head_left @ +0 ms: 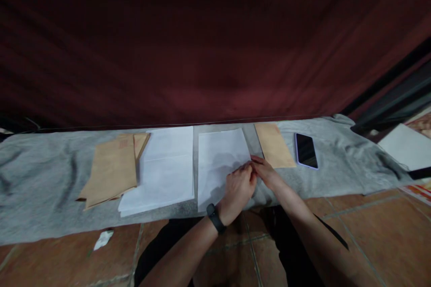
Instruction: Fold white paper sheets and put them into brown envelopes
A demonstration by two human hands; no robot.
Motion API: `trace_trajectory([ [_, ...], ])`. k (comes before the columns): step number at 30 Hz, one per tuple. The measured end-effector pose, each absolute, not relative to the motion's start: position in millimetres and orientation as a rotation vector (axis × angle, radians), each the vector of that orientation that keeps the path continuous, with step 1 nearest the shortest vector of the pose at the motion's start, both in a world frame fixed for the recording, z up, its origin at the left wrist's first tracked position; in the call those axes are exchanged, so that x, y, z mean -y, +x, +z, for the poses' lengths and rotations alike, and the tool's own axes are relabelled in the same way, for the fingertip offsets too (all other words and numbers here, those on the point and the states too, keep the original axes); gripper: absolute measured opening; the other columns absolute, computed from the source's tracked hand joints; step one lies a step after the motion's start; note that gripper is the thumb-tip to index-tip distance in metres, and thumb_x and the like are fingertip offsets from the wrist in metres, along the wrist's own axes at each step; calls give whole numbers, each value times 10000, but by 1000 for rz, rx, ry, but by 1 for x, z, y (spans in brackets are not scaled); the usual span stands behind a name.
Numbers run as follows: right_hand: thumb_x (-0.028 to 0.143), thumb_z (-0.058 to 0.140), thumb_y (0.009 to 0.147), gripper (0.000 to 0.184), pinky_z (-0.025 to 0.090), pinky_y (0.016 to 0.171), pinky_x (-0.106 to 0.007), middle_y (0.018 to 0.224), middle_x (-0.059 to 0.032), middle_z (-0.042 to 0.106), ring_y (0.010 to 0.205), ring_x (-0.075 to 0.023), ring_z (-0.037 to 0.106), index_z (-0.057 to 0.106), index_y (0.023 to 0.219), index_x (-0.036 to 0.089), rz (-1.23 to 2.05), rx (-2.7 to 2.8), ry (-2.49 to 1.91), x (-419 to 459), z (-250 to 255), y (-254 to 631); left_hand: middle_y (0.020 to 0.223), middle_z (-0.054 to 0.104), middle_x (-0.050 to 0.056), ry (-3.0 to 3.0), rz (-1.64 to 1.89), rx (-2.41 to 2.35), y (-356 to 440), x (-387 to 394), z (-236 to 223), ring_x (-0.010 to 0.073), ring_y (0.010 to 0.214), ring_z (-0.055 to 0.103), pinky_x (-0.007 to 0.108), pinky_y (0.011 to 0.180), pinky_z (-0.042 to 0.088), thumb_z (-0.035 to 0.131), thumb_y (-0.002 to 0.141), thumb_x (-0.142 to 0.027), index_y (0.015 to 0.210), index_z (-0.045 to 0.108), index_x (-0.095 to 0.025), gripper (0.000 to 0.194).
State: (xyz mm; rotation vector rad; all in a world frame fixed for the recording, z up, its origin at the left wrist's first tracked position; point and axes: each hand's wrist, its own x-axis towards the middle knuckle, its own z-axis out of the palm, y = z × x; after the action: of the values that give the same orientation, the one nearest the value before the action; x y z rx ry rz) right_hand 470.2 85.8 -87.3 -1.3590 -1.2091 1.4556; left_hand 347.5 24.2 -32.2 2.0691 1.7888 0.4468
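Note:
A white sheet of paper (pixel 220 152) lies flat in front of me on a grey cloth. At its right edge, my left hand (pixel 239 188), with a black band on the wrist, has its fingers curled in on the paper. My right hand (pixel 266 174) meets it there, fingers pressed together on the same edge, the two hands touching. The paper's lower right corner is hidden under them. Just beyond my right hand lies a brown envelope (pixel 274 143), flat. Left of the sheet is a stack of white paper (pixel 168 166) with a crease across it.
Several brown envelopes (pixel 112 168) overlap the paper stack's left side. A phone (pixel 306 150) with a purple edge lies at the right. The grey cloth (pixel 43 179) covers a long narrow surface against a dark red drape (pixel 215 54). A crumpled tissue (pixel 103 239) is on the tiled floor.

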Motion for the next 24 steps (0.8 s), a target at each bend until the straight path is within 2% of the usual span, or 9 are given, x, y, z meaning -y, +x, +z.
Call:
trace_trajectory([
  [3,396,674,610,280,509,634,-296,690,-8,710,656,-178,635,714,801,196,1406,1203,-1366,-93,-91,472,1082,731,57,2114,489,-1727,344,-26,-34,216,993,694,323,840,532,512,1001,-339,1106,641,-214,208],
  [6,392,651,589,326,499,651,-300,715,-10,710,689,-187,632,711,842,195,1311,1181,-1388,-102,-96,475,1141,704,79,2184,493,-1706,333,-25,-37,238,1092,655,376,959,510,514,1002,-351,1124,636,-194,234],
  [8,403,632,599,352,507,681,-306,757,-18,720,720,-193,640,702,875,196,1253,1167,-1403,-108,-99,477,1284,652,101,2250,476,-1670,324,-21,-42,260,1225,594,433,1070,453,548,986,-359,1215,609,-191,291],
  [11,411,613,633,368,525,696,-316,799,-33,731,743,-205,654,689,918,191,1201,1180,-1425,-112,-105,477,1522,481,142,2357,415,-1594,313,-9,-55,302,1433,417,544,1205,284,610,944,-461,1414,485,-198,554],
  [14,392,581,672,360,540,706,-326,821,-38,734,771,-219,662,686,952,191,1158,1234,-1461,-114,-109,476,1617,347,163,2429,310,-1541,304,5,-67,324,1507,297,602,1224,205,617,924,-526,1511,373,-198,715],
  [18,334,536,724,389,553,795,-349,871,-27,731,838,-225,668,679,1065,209,1080,1336,-1515,-113,-110,474,1609,356,188,2469,193,-1566,295,12,-71,328,1500,318,580,1218,238,590,947,-495,1493,413,-167,661],
  [21,280,535,783,527,533,925,-405,1074,-79,716,996,-261,666,596,1302,206,886,1478,-1560,-104,-107,476,1593,383,196,2501,152,-1563,292,10,-66,324,1484,351,548,1211,275,572,962,-473,1467,455,-146,613],
  [24,242,508,862,598,493,1032,-467,1338,-156,600,1220,-310,590,475,1457,200,500,1792,-1556,-92,-103,478,1577,415,188,2515,118,-1565,290,7,-61,312,1468,384,518,1196,320,587,962,-427,1460,469,-143,584],
])
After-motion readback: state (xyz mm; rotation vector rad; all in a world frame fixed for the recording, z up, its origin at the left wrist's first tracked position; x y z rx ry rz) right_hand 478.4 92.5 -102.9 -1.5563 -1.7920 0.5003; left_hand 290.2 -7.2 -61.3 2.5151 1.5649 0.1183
